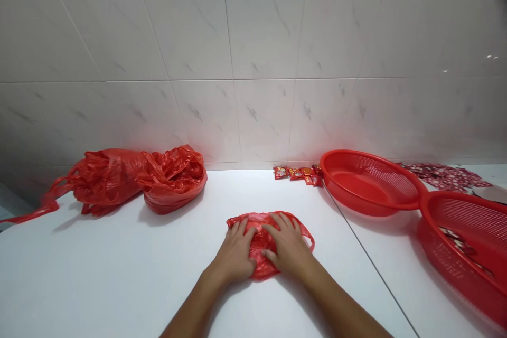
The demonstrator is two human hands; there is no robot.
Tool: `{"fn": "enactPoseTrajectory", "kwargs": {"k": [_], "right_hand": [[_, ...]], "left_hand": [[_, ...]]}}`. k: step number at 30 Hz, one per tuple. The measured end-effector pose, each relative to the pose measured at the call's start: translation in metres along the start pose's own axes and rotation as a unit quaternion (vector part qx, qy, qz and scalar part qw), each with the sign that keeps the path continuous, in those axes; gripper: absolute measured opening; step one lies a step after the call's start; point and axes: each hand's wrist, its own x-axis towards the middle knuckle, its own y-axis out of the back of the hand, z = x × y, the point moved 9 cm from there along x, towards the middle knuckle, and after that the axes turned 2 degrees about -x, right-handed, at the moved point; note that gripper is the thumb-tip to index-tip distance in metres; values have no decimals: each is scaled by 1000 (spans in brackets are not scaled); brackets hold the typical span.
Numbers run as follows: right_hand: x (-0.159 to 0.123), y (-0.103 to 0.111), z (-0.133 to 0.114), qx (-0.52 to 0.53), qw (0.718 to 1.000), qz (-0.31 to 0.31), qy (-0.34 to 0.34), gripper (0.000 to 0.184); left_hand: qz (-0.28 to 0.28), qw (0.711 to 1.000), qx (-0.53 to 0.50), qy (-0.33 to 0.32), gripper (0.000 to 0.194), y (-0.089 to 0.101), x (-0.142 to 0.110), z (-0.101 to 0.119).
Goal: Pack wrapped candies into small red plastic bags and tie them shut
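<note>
1. Two bare hands at work on white surface [119,285]: L hand [233,253] & R hand [287,245] press palm-down, fingers spread, side by side & almost meeting; neither clamped.
2. Under both hands: crumpled red plastic bag [259,248], lying flat-ish at front-centre of surface, handles/edges poking out either side.
3. Step in view: smoothing/flattening of bag by hand.
4. Far L, well apart from hands: bunched red plastic bags [138,179] against wall tiles [198,63].
5. Far centre: small row of red sachets [297,173], nearest items to hands after bag.
6. Right: red plastic basket [370,182] beside 2nd red basket [463,243], which holds some printed wrappers [457,245]; more wrappers [446,177] lie behind, on surface.
</note>
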Motion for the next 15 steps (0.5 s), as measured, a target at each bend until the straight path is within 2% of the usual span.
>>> {"fn": "enactPoseTrajectory", "kwargs": {"k": [1,3,5,10,15], "right_hand": [[0,-9,11,-14,998,-39,-49,76],[-3,-22,29,-15,989,-105,-105,111],[-5,-30,41,-12,981,-153,-117,127],[-10,-41,44,-32,967,-231,-102,138],[-6,-42,41,-67,966,-230,-98,138]], "left_hand": [[-3,1000,-1,2,87,2,-1,-2],[-19,1000,0,4,89,4,-2,-6],[-39,999,0,-1,94,3,-3,-8],[-49,999,-13,-17,106,-5,0,-11],[-79,997,2,-7,119,-14,8,-11]]}}
